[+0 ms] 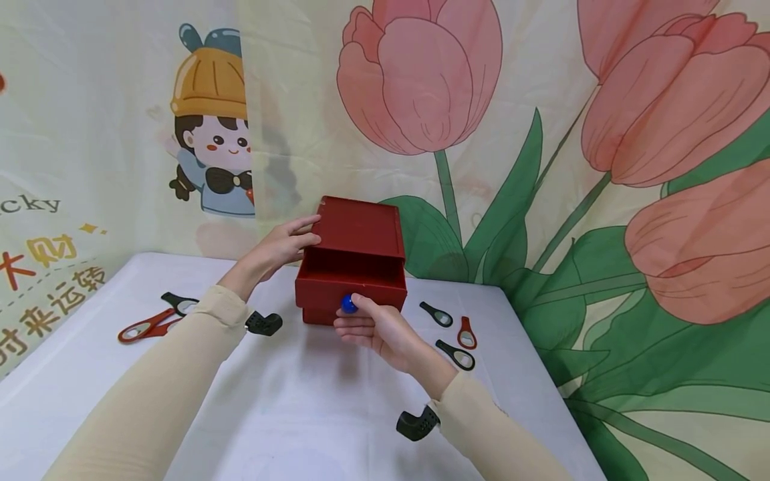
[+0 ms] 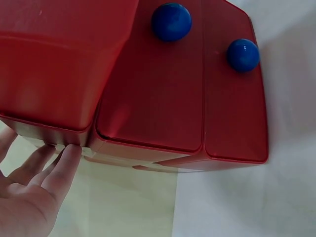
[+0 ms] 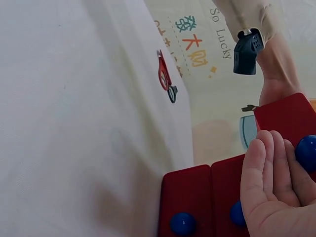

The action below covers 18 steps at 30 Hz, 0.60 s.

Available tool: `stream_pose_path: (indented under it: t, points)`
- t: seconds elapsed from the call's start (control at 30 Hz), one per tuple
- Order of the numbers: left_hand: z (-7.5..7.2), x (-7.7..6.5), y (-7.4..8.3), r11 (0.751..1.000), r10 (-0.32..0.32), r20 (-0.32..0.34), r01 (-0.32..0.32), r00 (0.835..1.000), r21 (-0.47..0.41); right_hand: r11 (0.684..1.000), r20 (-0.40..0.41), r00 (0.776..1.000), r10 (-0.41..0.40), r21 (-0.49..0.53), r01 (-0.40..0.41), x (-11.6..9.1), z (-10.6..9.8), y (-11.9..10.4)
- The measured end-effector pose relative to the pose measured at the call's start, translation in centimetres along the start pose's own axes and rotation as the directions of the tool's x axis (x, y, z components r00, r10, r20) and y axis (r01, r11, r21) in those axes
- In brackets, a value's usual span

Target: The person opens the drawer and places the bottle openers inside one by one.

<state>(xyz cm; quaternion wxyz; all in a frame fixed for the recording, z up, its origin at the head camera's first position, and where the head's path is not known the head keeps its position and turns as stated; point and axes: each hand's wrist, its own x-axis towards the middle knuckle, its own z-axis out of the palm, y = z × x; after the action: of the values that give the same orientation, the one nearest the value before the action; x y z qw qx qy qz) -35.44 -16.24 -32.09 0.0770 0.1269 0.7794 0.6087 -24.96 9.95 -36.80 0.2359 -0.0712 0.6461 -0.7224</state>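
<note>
A red drawer cabinet [image 1: 359, 227] with blue knobs stands on the white table. Its top drawer [image 1: 351, 292] is pulled out and juts over the two lower drawers [image 2: 153, 84], which sit flush. My right hand [image 1: 388, 334] pinches the top drawer's blue knob [image 1: 349, 304] between thumb and forefinger, the other fingers straight below. In the right wrist view that knob [image 3: 307, 152] shows beside the fingers, the thumb out of sight. My left hand [image 1: 279, 248] rests against the cabinet's left side, near the top, its fingers fairly straight in the left wrist view.
Several small ring-ended black and red tools lie on the table: a black one [image 1: 437, 314], a red one [image 1: 466, 333] and another black one [image 1: 456, 355] to the right, a red pair [image 1: 144, 327] with a black one to the left. A printed cloth [image 1: 301, 100] hangs behind.
</note>
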Motion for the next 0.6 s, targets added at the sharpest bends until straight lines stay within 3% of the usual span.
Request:
stream_pose_path:
  t: [0.6]
  points:
    - [-0.06,-0.1,-0.14,1.0,0.011,0.012,-0.011,1.0,-0.015,1.0,0.001,1.0,0.012,-0.013,-0.012,-0.91,0.21,0.41]
